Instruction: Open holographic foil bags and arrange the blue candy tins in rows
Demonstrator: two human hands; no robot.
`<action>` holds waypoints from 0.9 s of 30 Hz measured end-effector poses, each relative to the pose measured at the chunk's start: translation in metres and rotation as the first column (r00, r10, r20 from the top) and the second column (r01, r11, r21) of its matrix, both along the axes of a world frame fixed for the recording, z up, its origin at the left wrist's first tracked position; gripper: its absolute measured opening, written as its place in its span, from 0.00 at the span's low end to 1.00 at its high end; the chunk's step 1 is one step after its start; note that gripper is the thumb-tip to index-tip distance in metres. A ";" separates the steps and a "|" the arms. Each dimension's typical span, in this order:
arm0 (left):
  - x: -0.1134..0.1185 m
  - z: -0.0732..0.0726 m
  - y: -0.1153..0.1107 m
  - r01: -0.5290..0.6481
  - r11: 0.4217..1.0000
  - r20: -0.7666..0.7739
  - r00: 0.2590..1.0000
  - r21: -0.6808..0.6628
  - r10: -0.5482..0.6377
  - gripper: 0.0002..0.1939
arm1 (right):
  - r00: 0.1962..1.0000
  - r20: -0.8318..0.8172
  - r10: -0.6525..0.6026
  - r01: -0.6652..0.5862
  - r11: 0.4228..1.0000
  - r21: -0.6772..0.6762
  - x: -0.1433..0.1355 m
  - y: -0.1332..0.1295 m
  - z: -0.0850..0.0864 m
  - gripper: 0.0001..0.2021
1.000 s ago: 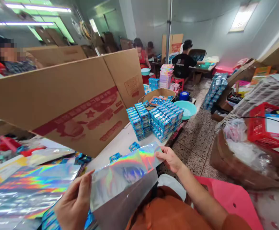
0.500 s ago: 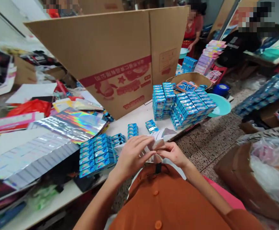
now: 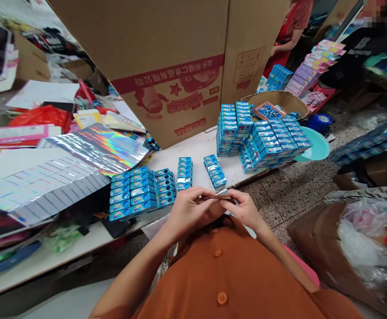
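Close to the orange shirt, my left hand [image 3: 193,204] and my right hand [image 3: 244,207] pinch a small thin folded piece [image 3: 222,193] between fingertips and thumbs. Silvery on top and brownish along its edge, it looks like card or paper, mostly hidden by the fingers. Just beyond it on the white table lie a short row of small blue boxes [image 3: 214,170] and another blue row [image 3: 184,173]. A larger block of blue boxes [image 3: 133,195] sits left of my left hand.
A tall cardboard sheet [image 3: 167,53] stands behind. Stacked blue boxes [image 3: 269,141] and a turquoise basin [image 3: 316,146] are at the right. Shiny printed sheets [image 3: 103,148] cover the left side. A carton with plastic bags [image 3: 316,235] stands on the floor. Another person's arm [image 3: 289,44] shows behind.
The pale, crumpled-looking sheet between my hands now appears as a thin, flat folded piece. Both hands have come level around it. The view has tilted downward, showing more of the shirt.
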State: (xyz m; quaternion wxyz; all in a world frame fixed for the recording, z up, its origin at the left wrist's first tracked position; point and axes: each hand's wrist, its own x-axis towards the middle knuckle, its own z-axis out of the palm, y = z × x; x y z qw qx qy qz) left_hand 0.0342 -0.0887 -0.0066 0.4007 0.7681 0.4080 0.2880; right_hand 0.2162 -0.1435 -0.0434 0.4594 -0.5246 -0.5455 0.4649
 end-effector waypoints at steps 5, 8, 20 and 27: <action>-0.001 -0.002 -0.003 -0.004 0.994 -0.102 0.995 0.107 0.015 0.03 | 0.905 0.336 -0.262 0.143 0.930 0.339 0.009 0.004 0.010 0.18; -0.001 -0.003 -0.005 0.045 0.982 -0.153 0.988 0.184 -0.016 0.04 | 0.893 0.439 -0.101 -0.097 0.908 0.407 0.016 0.011 0.016 0.13; -0.010 0.001 -0.006 0.047 0.982 -0.167 0.986 0.181 -0.016 0.06 | 0.967 0.254 0.006 -0.067 0.971 0.230 0.011 0.015 0.014 0.04; -0.013 -0.002 -0.001 -0.018 0.993 -0.192 0.981 0.118 0.041 0.08 | 0.805 0.575 -0.142 -0.205 0.844 0.495 0.010 0.019 0.006 0.12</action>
